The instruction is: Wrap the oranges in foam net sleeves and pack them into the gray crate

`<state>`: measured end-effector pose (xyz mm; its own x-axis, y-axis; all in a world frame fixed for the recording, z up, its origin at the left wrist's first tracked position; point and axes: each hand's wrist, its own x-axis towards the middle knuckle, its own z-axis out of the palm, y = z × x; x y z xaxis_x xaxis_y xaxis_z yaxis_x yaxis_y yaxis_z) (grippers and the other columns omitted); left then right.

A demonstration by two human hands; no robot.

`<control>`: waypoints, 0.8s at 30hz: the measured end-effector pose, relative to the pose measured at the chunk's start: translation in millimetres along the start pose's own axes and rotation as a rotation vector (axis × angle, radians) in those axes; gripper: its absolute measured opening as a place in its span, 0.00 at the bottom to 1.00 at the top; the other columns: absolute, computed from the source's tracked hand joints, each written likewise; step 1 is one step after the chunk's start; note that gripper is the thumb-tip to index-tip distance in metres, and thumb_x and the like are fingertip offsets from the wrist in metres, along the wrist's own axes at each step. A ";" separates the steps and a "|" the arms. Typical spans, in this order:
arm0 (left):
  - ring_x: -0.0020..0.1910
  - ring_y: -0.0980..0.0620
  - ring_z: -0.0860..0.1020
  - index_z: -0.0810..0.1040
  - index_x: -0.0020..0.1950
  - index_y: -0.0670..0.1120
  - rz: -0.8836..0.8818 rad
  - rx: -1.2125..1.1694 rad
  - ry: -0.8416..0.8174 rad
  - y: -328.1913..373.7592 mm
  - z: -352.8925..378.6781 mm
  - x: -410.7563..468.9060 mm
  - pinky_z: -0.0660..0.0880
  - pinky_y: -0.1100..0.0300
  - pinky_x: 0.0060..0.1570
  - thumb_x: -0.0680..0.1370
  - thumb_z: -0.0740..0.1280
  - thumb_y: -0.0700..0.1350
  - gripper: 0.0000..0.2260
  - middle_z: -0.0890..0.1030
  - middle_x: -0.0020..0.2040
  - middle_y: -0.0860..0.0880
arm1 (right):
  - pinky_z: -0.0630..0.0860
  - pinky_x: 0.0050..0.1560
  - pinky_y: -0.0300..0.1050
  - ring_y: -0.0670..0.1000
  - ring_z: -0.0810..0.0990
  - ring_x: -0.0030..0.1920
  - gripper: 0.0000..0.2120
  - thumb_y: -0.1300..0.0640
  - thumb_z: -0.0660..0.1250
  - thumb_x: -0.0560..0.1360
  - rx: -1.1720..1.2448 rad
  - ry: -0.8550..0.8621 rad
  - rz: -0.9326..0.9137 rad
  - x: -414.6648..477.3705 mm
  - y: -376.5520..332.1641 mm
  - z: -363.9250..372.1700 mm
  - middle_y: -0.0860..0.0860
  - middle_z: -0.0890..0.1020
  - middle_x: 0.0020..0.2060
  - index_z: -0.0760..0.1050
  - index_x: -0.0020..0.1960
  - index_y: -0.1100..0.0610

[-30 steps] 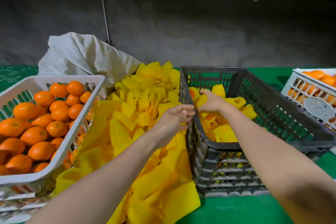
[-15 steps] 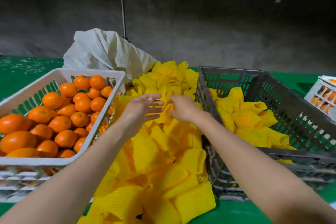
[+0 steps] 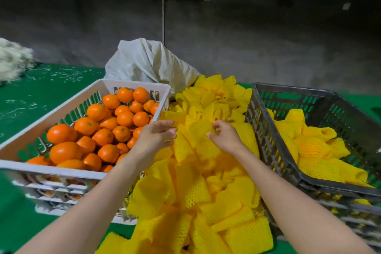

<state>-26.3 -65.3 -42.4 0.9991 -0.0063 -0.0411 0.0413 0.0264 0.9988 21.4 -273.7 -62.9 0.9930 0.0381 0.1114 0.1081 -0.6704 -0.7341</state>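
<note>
We found the left hand [image 3: 153, 137] released, its fingers straight and stretched out just beside the right wall of the white crate [image 3: 132, 86], reaching toward the pile of foam net sleeves [image 3: 195, 192]; whether its fingertips touched the foam we could not tell. The right hand [image 3: 225, 139] was grasping: its fingers curled down and its thumb pressed against one yellow sleeve [image 3: 203, 140] near the top of the pile, between the two hands. The oranges [image 3: 123, 118] that were bare lay heaped in the white crate on the left. The pile ran down the middle, touching both crates. On the right stood the gray crate [image 3: 268, 130], and in it the wrapped oranges [image 3: 313, 146] lay against its near wall (the fruit showed faintly through the net on one or two). Behind the pile a white sack [image 3: 148, 62] slumped, and everything rested on the green table [image 3: 41, 93], with a tuft of pale fibre [image 3: 12, 57] at its far left edge.
</note>
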 end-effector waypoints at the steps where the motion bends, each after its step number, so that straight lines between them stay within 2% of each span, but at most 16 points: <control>1: 0.50 0.53 0.79 0.75 0.59 0.44 0.011 0.012 0.003 0.8 0.9 -0.7 0.77 0.56 0.49 0.76 0.67 0.36 0.12 0.80 0.52 0.49 | 0.74 0.45 0.40 0.53 0.79 0.47 0.13 0.65 0.66 0.75 0.280 -0.036 0.008 -5.8 -13.1 -3.6 0.59 0.80 0.51 0.71 0.59 0.66; 3: 0.52 0.53 0.79 0.73 0.63 0.44 -0.020 0.005 -0.059 3.2 0.7 -2.3 0.76 0.53 0.52 0.74 0.71 0.40 0.19 0.80 0.54 0.49 | 0.76 0.36 0.34 0.45 0.80 0.39 0.09 0.67 0.63 0.77 0.645 -0.189 0.023 -18.5 -33.0 -3.3 0.55 0.81 0.44 0.71 0.57 0.62; 5: 0.53 0.46 0.81 0.77 0.61 0.43 -0.081 -0.007 -0.179 6.0 -1.5 -5.6 0.76 0.46 0.54 0.70 0.75 0.42 0.21 0.82 0.55 0.44 | 0.76 0.33 0.35 0.44 0.82 0.37 0.12 0.68 0.61 0.77 0.749 -0.263 0.013 -30.0 -44.5 2.1 0.52 0.81 0.43 0.69 0.58 0.55; 6: 0.52 0.45 0.82 0.79 0.58 0.44 -0.066 -0.009 -0.222 7.0 -3.2 -7.5 0.76 0.45 0.54 0.69 0.75 0.42 0.18 0.83 0.53 0.43 | 0.77 0.35 0.37 0.45 0.82 0.39 0.17 0.68 0.61 0.77 0.752 -0.269 -0.014 -33.8 -48.5 5.2 0.52 0.81 0.44 0.68 0.61 0.52; 8: 0.48 0.46 0.83 0.83 0.51 0.48 0.033 0.055 -0.196 7.2 -8.2 -9.7 0.78 0.44 0.51 0.72 0.73 0.37 0.10 0.85 0.48 0.45 | 0.79 0.43 0.43 0.49 0.80 0.49 0.25 0.68 0.64 0.76 0.612 -0.232 -0.130 -36.4 -54.9 10.2 0.52 0.79 0.52 0.65 0.65 0.46; 10: 0.46 0.45 0.83 0.83 0.48 0.48 0.115 0.139 -0.128 7.0 -17.0 -10.3 0.77 0.41 0.50 0.73 0.71 0.35 0.09 0.84 0.47 0.43 | 0.76 0.54 0.46 0.49 0.74 0.59 0.24 0.63 0.68 0.74 0.350 -0.145 -0.277 -35.4 -61.1 18.1 0.49 0.75 0.60 0.68 0.65 0.46; 11: 0.46 0.42 0.81 0.83 0.49 0.46 0.136 0.169 -0.095 6.7 -22.2 -10.6 0.76 0.39 0.50 0.73 0.71 0.35 0.08 0.83 0.48 0.39 | 0.74 0.57 0.45 0.48 0.74 0.60 0.21 0.60 0.70 0.73 0.246 -0.072 -0.348 -35.3 -64.9 23.7 0.48 0.75 0.59 0.72 0.63 0.49; 13: 0.48 0.37 0.80 0.82 0.52 0.40 0.143 0.209 -0.023 6.1 -34.1 -12.2 0.75 0.37 0.49 0.73 0.72 0.36 0.09 0.80 0.49 0.33 | 0.71 0.54 0.40 0.49 0.75 0.54 0.13 0.58 0.74 0.69 0.106 0.135 -0.474 -34.3 -76.8 35.9 0.51 0.76 0.51 0.78 0.52 0.58; 15: 0.44 0.42 0.82 0.82 0.52 0.39 0.146 0.186 0.028 5.5 -47.0 -14.9 0.80 0.47 0.42 0.73 0.71 0.35 0.08 0.83 0.45 0.39 | 0.68 0.49 0.37 0.51 0.76 0.48 0.10 0.57 0.75 0.67 0.032 0.262 -0.579 -32.9 -92.3 49.9 0.54 0.78 0.43 0.77 0.42 0.61; 16: 0.42 0.44 0.83 0.82 0.48 0.40 0.158 0.173 0.046 5.9 -53.6 -16.6 0.80 0.49 0.41 0.73 0.71 0.35 0.05 0.84 0.44 0.41 | 0.66 0.47 0.36 0.52 0.76 0.45 0.09 0.57 0.73 0.68 0.006 0.272 -0.623 -32.5 -100.7 57.6 0.55 0.78 0.41 0.76 0.41 0.62; 18: 0.42 0.44 0.83 0.82 0.45 0.41 0.181 0.203 0.094 7.8 -69.8 -18.4 0.79 0.48 0.43 0.75 0.70 0.37 0.02 0.84 0.43 0.40 | 0.64 0.43 0.39 0.56 0.77 0.43 0.06 0.59 0.68 0.71 -0.010 0.220 -0.651 -28.7 -118.2 75.0 0.55 0.79 0.39 0.74 0.44 0.62; 21: 0.40 0.58 0.81 0.82 0.45 0.44 0.232 0.309 0.141 8.2 -106.9 -15.7 0.77 0.59 0.43 0.77 0.68 0.42 0.04 0.84 0.43 0.45 | 0.63 0.42 0.42 0.59 0.78 0.50 0.08 0.63 0.65 0.76 0.056 0.178 -0.557 -17.3 -138.1 106.2 0.57 0.81 0.48 0.75 0.54 0.62; 22: 0.41 0.57 0.80 0.82 0.45 0.43 0.232 0.337 0.188 7.2 -123.0 -12.1 0.77 0.58 0.44 0.78 0.66 0.43 0.07 0.84 0.43 0.44 | 0.62 0.41 0.41 0.59 0.78 0.51 0.10 0.62 0.64 0.77 0.066 0.178 -0.525 -14.1 -144.0 117.4 0.57 0.81 0.50 0.74 0.57 0.62; 24: 0.45 0.50 0.80 0.82 0.48 0.41 0.205 0.466 0.315 3.8 -157.4 -0.5 0.76 0.51 0.48 0.80 0.63 0.44 0.10 0.83 0.48 0.42 | 0.64 0.43 0.43 0.59 0.77 0.53 0.10 0.61 0.62 0.78 0.058 0.139 -0.488 -10.9 -153.4 139.4 0.57 0.80 0.53 0.74 0.59 0.61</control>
<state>-25.9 92.1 -42.8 0.9428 0.2510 0.2193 -0.0883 -0.4465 0.8904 0.5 -68.0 -44.8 0.8110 0.2354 0.5355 0.5642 -0.5566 -0.6098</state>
